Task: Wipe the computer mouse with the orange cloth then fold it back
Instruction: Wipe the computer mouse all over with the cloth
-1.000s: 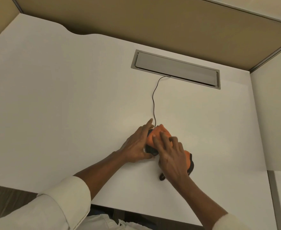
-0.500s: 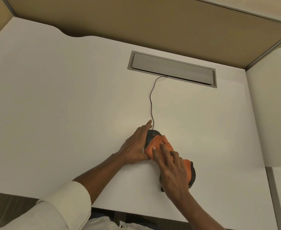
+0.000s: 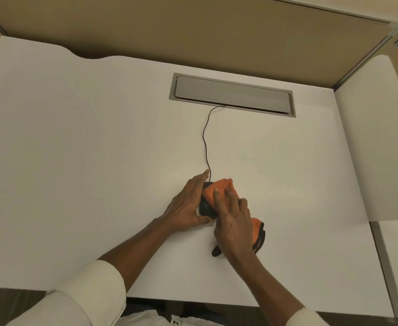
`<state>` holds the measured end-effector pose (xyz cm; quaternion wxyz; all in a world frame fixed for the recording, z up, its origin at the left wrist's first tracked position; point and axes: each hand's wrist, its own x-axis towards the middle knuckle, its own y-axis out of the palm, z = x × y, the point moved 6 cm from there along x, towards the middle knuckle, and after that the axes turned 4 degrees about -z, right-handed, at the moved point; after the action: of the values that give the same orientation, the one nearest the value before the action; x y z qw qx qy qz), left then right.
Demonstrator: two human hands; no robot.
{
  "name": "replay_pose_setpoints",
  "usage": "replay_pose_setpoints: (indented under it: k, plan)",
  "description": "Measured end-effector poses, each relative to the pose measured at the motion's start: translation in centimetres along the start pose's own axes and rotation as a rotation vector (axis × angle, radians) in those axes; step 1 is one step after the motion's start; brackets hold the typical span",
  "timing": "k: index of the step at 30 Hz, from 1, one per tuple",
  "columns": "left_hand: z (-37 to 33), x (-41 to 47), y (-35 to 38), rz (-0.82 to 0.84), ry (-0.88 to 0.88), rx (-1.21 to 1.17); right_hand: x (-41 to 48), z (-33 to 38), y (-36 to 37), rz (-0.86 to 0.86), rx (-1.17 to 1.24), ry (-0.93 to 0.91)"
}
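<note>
A black wired computer mouse (image 3: 206, 208) lies on the white desk (image 3: 99, 161), partly covered by the orange cloth (image 3: 221, 188). My left hand (image 3: 188, 205) cups the mouse's left side and holds it still. Laid flat on the cloth, my right hand (image 3: 234, 222) presses it onto the top of the mouse. The cloth's back end with a dark trim (image 3: 260, 236) sticks out to the right of that hand. Most of the mouse's right side is hidden.
The mouse's thin black cable (image 3: 206, 142) runs back to a grey cable hatch (image 3: 232, 95) set in the desk. Tan partition walls (image 3: 193, 31) stand behind. A second white desk (image 3: 381, 149) adjoins on the right. The desk's front edge is near my sleeves.
My right hand slid the cloth back toward me over the mouse, then forward again toward its front. The left hand has kept its hold on the mouse.
</note>
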<state>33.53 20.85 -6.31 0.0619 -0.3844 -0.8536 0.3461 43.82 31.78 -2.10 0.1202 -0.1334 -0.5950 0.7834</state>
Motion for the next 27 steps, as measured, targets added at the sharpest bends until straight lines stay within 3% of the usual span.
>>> replay_pose_setpoints:
  k: [7, 27]
  plan:
    - [-0.5, 0.0, -0.4, 0.002, 0.035, 0.048, -5.9, -0.1, 0.5, 0.098, -0.100, 0.037]
    - [0.3, -0.6, 0.1, -0.042, 0.091, 0.056, -7.0, -0.7, 0.2, 0.200, -0.150, 0.024]
